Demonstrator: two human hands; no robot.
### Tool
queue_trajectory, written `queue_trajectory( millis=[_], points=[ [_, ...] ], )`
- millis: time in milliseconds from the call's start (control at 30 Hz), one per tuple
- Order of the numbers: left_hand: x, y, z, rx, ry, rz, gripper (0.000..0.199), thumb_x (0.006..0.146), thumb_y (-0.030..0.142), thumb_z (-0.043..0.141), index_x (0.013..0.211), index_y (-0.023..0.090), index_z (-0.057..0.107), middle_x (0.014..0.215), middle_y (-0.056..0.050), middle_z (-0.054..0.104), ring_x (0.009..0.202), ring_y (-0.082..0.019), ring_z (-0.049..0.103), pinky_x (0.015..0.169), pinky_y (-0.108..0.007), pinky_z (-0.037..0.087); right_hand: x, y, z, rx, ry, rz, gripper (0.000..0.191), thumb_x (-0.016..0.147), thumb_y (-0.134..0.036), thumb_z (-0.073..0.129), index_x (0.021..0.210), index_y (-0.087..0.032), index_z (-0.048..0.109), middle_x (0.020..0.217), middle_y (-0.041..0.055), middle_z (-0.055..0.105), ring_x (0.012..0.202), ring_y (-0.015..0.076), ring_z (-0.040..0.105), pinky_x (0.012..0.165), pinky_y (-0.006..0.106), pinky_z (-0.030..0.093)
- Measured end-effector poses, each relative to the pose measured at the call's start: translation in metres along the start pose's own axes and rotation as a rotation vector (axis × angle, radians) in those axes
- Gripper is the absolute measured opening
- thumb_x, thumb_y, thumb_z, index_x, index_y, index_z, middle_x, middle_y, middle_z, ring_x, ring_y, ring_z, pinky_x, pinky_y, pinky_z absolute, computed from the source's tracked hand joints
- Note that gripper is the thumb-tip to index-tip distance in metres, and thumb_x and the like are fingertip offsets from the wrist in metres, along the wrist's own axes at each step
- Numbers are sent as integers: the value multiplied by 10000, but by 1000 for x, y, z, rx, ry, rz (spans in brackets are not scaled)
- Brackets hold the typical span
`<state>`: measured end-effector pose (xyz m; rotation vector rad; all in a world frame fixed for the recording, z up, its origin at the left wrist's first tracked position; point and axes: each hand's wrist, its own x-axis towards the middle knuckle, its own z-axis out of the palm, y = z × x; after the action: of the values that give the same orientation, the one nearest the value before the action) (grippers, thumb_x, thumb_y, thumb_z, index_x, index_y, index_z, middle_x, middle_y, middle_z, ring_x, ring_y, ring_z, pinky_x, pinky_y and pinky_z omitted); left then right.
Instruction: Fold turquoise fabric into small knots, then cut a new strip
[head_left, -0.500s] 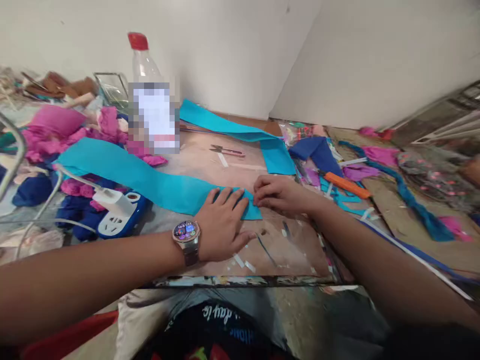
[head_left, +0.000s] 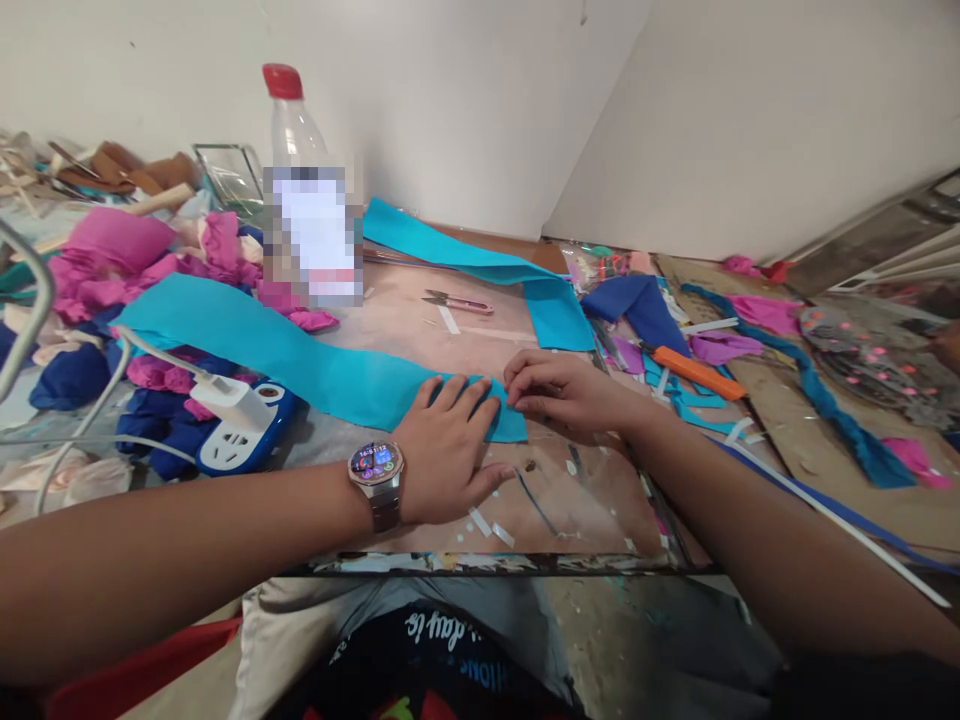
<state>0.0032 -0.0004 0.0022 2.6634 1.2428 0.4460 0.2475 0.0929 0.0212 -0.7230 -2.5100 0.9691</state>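
A long turquoise fabric strip (head_left: 337, 383) runs from the left side to the middle of the work board (head_left: 600, 500). My left hand (head_left: 448, 450) lies on its right part, fingers spread, with a watch (head_left: 375, 468) on the wrist. At the strip's right end is my right hand (head_left: 559, 388), its fingers curled and pinched together at the edge; whatever is between the fingertips is too small to make out. Behind the hands lie small thread snips (head_left: 459, 303) and a second turquoise strip (head_left: 450, 250), folded at its right end.
A red-capped bottle (head_left: 296, 125) stands behind a blurred phone (head_left: 315, 235). On the left are a power strip (head_left: 247, 435) with a white charger (head_left: 234, 402) and pink fabric pieces (head_left: 112, 245). An orange cutter (head_left: 697, 372) and blue fabric (head_left: 637, 308) lie at right.
The view has shifted very slightly. Both hands keep nearly the same place on the strip, and nothing else has visibly moved.
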Motion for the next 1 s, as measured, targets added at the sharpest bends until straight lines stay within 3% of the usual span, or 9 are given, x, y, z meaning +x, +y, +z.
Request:
queue_trajectory(
  millis=[500, 800, 1000],
  points=[
    [1, 1, 2, -10, -6, -5, 760, 983, 672, 471, 1518, 133, 488, 1618, -160, 472, 1450, -388, 413, 1180, -588, 307, -1, 0, 2, 189, 83, 33, 79, 943, -246, 697, 970, -217, 766, 1030, 70, 683, 1007, 195, 685, 876, 343, 571],
    [2, 2, 0, 7, -7, -30, 667, 1016, 572, 483, 1532, 150, 478, 1634, -138, 471, 1458, -372, 421, 1187, -577, 306, -3, -5, -5, -95, -13, 2, 223, 864, -135, 682, 1046, -215, 784, 1045, 69, 668, 904, 170, 665, 696, 257, 530],
    [2, 2, -2, 9, 4, -41, 540, 1027, 489, 496, 1457, 164, 541, 1618, -117, 497, 1447, -351, 441, 1186, -561, 318, -4, 4, -6, -119, -30, -10, 136, 914, -229, 710, 968, -228, 835, 1011, 64, 675, 908, 167, 677, 787, 282, 539]
  ],
)
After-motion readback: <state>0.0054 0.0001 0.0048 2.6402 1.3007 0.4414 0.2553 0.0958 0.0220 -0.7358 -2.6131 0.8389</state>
